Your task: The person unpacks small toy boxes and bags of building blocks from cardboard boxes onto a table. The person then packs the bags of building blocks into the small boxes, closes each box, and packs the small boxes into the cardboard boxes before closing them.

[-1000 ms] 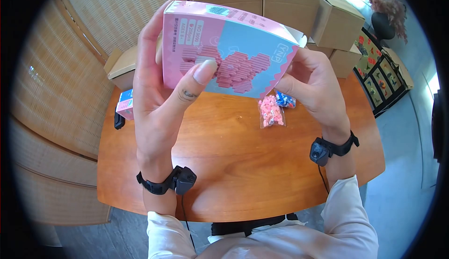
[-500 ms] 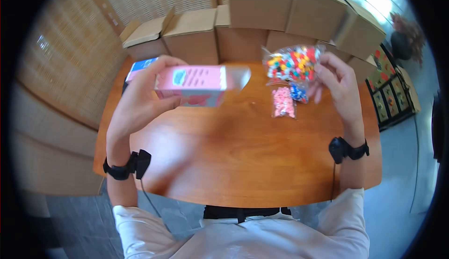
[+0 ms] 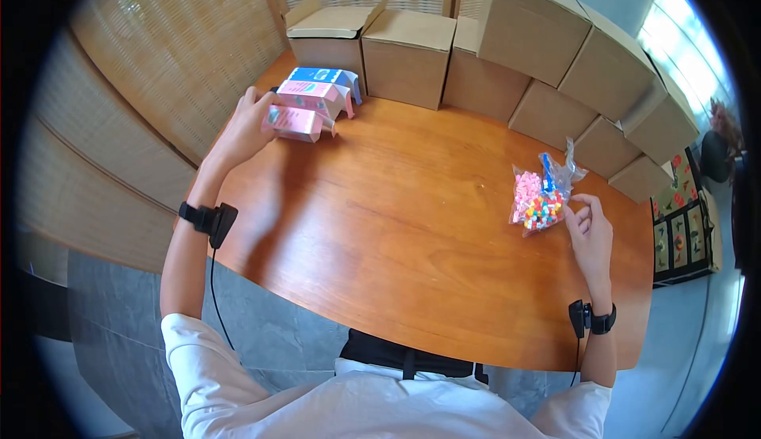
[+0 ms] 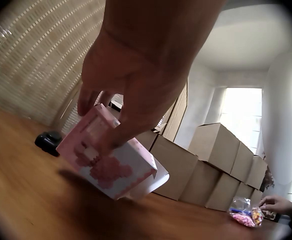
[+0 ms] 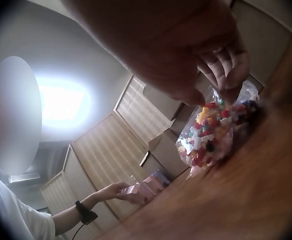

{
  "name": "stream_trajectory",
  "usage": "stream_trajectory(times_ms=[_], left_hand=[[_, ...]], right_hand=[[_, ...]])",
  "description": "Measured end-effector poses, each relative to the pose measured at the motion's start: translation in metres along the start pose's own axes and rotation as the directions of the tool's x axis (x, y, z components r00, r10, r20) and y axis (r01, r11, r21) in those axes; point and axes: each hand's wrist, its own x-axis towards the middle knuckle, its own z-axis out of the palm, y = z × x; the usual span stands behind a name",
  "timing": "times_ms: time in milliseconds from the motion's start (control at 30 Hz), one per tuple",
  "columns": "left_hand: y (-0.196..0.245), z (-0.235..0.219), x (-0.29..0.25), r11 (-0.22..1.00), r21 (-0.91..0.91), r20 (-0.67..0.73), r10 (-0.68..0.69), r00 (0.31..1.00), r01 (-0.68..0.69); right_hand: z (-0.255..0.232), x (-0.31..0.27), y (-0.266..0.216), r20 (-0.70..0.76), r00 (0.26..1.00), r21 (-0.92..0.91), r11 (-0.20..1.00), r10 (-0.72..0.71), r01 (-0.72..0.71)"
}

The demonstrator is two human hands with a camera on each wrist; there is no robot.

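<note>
At the table's far left, my left hand (image 3: 244,131) grips the end of a pink box (image 3: 294,124), its flap open at the right. The left wrist view shows the thumb across the printed face of this pink box (image 4: 103,162), tilted just above the wood. Behind it lie another pink box (image 3: 311,97) and a blue one (image 3: 319,75), flaps open. On the right, my right hand (image 3: 591,237) pinches the edge of a clear bag of multicoloured pieces (image 3: 543,212), which overlaps a bag of pink pieces (image 3: 525,188) and a bag with blue pieces (image 3: 548,168).
Cardboard boxes (image 3: 407,57) line the back of the wooden table (image 3: 396,241), stacked higher toward the right (image 3: 533,28). A woven screen (image 3: 151,66) stands at the left. A black object (image 4: 49,142) lies near the held box. A dark rack (image 3: 682,237) is beyond the right edge.
My left hand has carried the pink box left, beside the other boxes. My right hand has lowered the multicoloured bag onto the small bags at the right. The head view has shifted.
</note>
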Motion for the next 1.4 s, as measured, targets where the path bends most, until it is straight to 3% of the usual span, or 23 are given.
stream_trajectory(times_ms=[100,267,400,567,667,733,767,800,833,867,1000,1067,1100,1133,1200,1233,1333,1400], left_hand=[[-0.021,0.009,0.012,0.998,0.068,-0.029,0.016,0.999,-0.014],[-0.022,0.02,0.012,1.0,0.001,-0.147,0.006,0.989,-0.006],[-0.021,0.025,0.011,1.0,-0.01,-0.199,-0.003,0.98,0.001],[0.019,0.019,0.01,0.995,0.03,-0.319,0.096,0.943,-0.092],[0.062,0.025,0.015,0.981,0.059,-0.379,0.193,0.905,-0.184],[0.083,0.034,0.023,0.959,-0.072,-0.27,0.248,0.93,-0.276],[0.093,0.037,0.029,0.958,-0.073,-0.279,0.248,0.928,-0.278],[0.103,0.041,0.035,0.937,-0.063,-0.272,0.315,0.909,-0.343],[0.112,0.045,0.042,0.911,-0.053,-0.264,0.381,0.886,-0.408],[0.12,0.049,0.049,0.91,-0.052,-0.272,0.384,0.883,-0.412],[0.138,0.07,0.083,0.897,0.061,-0.311,0.434,0.846,-0.437],[0.14,0.076,0.097,0.924,0.196,-0.282,0.373,0.884,-0.328],[0.139,0.081,0.101,0.941,0.172,-0.308,0.333,0.891,-0.292],[0.139,0.082,0.104,0.938,0.174,-0.316,0.342,0.885,-0.3],[0.137,0.082,0.106,0.966,0.152,-0.246,0.244,0.938,-0.211],[0.131,0.089,0.11,0.956,0.141,-0.304,0.287,0.908,-0.255],[0.132,0.08,0.111,0.958,0.168,-0.283,0.272,0.92,-0.232],[0.132,0.077,0.112,0.956,0.175,-0.297,0.28,0.913,-0.236]], right_hand=[[0.002,-0.012,-0.007,0.03,0.999,0.065,0.997,0.04,-0.042],[-0.001,-0.027,-0.015,0.048,0.997,0.119,0.99,0.063,-0.068],[-0.012,-0.031,-0.023,-0.013,0.997,0.179,0.981,0.076,-0.072],[-0.019,-0.029,-0.054,-0.042,0.997,0.249,0.967,0.065,-0.053],[-0.013,-0.019,-0.084,-0.041,0.998,0.195,0.979,-0.056,0.063],[-0.004,-0.011,-0.108,-0.07,0.967,0.172,0.952,-0.244,0.253],[-0.002,-0.005,-0.12,-0.048,0.961,0.164,0.947,-0.274,0.278],[0.001,0.001,-0.133,-0.053,0.959,0.158,0.946,-0.279,0.283],[0.004,0.009,-0.146,-0.037,0.927,0.134,0.918,-0.373,0.374],[0.009,0.019,-0.159,-0.02,0.886,0.112,0.88,-0.463,0.462],[0.035,0.08,-0.201,-0.015,0.795,0.059,0.793,-0.607,0.606],[0.053,0.122,-0.216,-0.018,0.731,0.001,0.731,-0.682,0.682],[0.062,0.143,-0.221,-0.004,0.691,-0.059,0.69,-0.723,0.721],[0.071,0.161,-0.226,-0.012,0.69,-0.07,0.689,-0.724,0.721],[0.089,0.192,-0.235,0.067,0.681,-0.255,0.647,-0.73,0.719],[0.096,0.207,-0.237,0.062,0.682,-0.261,0.647,-0.729,0.716],[0.113,0.237,-0.241,0.13,0.661,-0.298,0.607,-0.739,0.737],[0.119,0.253,-0.241,0.276,0.64,-0.35,0.545,-0.717,0.762]])
